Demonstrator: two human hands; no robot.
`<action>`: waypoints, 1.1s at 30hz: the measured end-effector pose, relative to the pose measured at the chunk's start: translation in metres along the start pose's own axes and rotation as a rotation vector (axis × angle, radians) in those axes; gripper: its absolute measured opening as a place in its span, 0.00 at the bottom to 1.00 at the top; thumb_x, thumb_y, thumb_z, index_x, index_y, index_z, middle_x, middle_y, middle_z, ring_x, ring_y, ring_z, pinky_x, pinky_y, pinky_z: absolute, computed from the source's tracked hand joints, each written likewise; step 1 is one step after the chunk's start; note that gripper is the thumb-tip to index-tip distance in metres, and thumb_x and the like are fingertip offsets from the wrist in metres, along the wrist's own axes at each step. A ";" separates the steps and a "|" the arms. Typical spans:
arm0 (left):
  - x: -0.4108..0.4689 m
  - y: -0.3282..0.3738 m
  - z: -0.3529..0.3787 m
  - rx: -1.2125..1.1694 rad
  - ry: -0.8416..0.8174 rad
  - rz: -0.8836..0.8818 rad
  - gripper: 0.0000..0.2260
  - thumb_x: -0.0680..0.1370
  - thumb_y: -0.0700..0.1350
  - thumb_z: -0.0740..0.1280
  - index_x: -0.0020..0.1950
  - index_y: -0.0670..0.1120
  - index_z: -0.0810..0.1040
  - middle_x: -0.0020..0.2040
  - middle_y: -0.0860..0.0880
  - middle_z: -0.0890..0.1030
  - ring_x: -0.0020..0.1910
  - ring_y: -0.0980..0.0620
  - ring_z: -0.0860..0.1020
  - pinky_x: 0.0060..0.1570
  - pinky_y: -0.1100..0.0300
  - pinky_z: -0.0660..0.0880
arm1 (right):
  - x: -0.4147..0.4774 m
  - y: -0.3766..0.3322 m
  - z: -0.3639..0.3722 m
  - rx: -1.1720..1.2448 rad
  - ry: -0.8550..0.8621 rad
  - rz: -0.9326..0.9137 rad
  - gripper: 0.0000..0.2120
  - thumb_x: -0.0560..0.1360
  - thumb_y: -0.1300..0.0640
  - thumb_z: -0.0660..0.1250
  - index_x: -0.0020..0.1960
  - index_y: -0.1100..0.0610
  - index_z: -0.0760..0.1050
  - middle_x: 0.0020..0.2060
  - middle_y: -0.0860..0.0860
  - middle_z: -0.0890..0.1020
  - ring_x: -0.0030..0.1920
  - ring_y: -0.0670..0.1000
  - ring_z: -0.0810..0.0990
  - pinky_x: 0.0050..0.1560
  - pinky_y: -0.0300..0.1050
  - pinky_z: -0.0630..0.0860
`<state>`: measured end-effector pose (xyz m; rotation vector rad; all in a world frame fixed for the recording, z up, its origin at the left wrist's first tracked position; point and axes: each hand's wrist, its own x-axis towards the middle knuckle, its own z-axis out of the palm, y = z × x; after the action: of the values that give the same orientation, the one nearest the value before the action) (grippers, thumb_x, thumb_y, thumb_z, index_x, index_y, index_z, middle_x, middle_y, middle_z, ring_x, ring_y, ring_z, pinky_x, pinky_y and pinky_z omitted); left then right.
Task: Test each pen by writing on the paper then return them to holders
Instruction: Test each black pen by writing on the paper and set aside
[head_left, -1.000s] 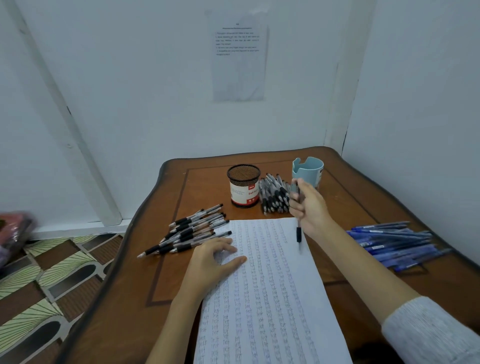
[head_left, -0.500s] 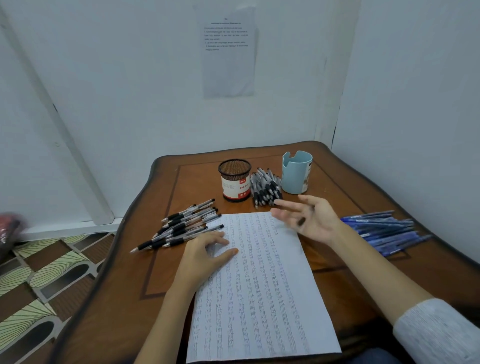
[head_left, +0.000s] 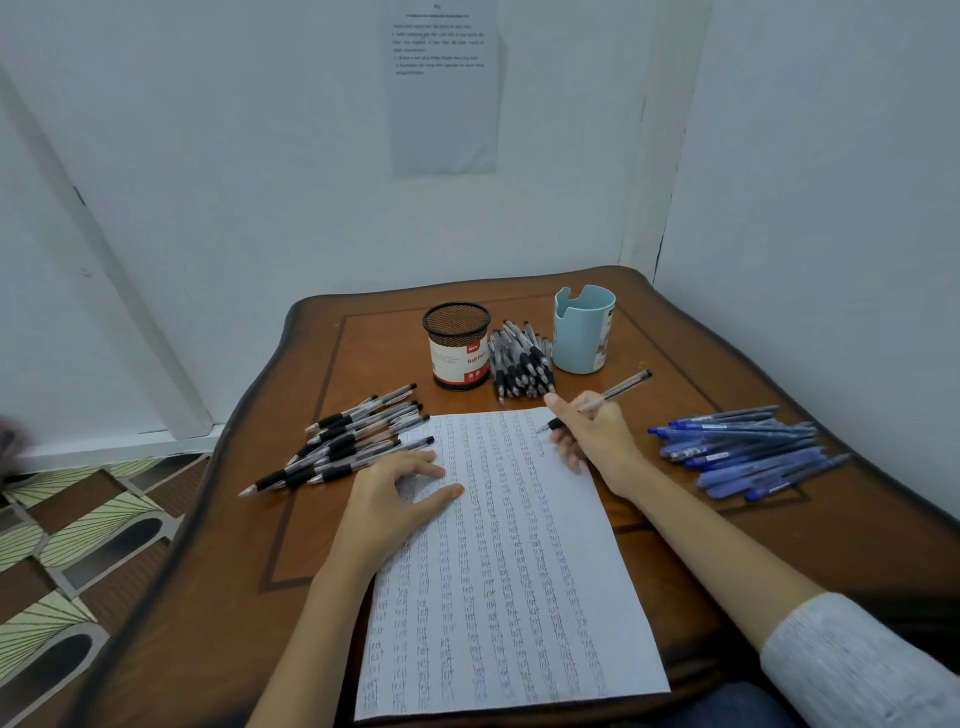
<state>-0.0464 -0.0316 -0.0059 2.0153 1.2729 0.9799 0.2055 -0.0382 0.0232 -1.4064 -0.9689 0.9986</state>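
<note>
On the far left the patterned floor (head_left: 78, 545) shows beside the wavy edge of the brown table (head_left: 218, 597). The table's left strip is bare wood, with room for an arm. Next comes a heap of black pens (head_left: 348, 441), fanned out, its right end just beside the left edge of the paper (head_left: 498, 597). The paper lies in the middle, full of rows of writing, and reaches the table's front edge. Right of it is a gap of wood, then a heap of blue pens (head_left: 743, 452) near the right edge. White walls close in behind and on the right.

At the back stands a black mesh cup (head_left: 457, 345) with a red and white label. Just beside it a second heap of black pens (head_left: 519, 364) lies on the wood, between that cup and a light blue cup (head_left: 582, 332) with a notch in its rim. I cannot see the bottom of the blue cup. Every pen I can see is outside the cups.

The left hand (head_left: 395, 493) rests flat on the paper's left side, fingers spread and loose, holding nothing. The right hand (head_left: 597, 436) pinches a clear pen (head_left: 618, 387) with a black grip, fingers curled round it. Its tip points down at the paper's top right corner; I cannot tell if it touches
</note>
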 end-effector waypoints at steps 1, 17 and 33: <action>0.000 0.000 0.000 0.002 0.000 0.001 0.12 0.67 0.52 0.77 0.48 0.50 0.84 0.58 0.53 0.81 0.56 0.65 0.75 0.48 0.79 0.69 | 0.000 0.000 0.002 -0.089 0.011 -0.026 0.17 0.74 0.50 0.71 0.34 0.60 0.72 0.26 0.56 0.78 0.20 0.47 0.72 0.19 0.37 0.67; 0.000 0.001 0.000 0.001 -0.007 -0.021 0.12 0.66 0.54 0.76 0.47 0.52 0.84 0.57 0.57 0.81 0.60 0.62 0.75 0.54 0.76 0.66 | 0.007 0.016 0.007 -0.327 0.156 -0.225 0.14 0.77 0.63 0.67 0.34 0.63 0.70 0.28 0.59 0.76 0.19 0.42 0.75 0.20 0.32 0.66; 0.000 -0.001 0.000 0.014 -0.015 -0.017 0.13 0.66 0.54 0.76 0.48 0.52 0.84 0.58 0.57 0.80 0.60 0.63 0.75 0.52 0.80 0.65 | 0.007 0.017 0.007 -0.348 0.133 -0.238 0.16 0.73 0.68 0.67 0.30 0.60 0.66 0.26 0.56 0.71 0.21 0.44 0.76 0.22 0.34 0.69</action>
<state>-0.0467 -0.0316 -0.0069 2.0158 1.2901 0.9489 0.2015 -0.0306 0.0056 -1.5740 -1.2178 0.5704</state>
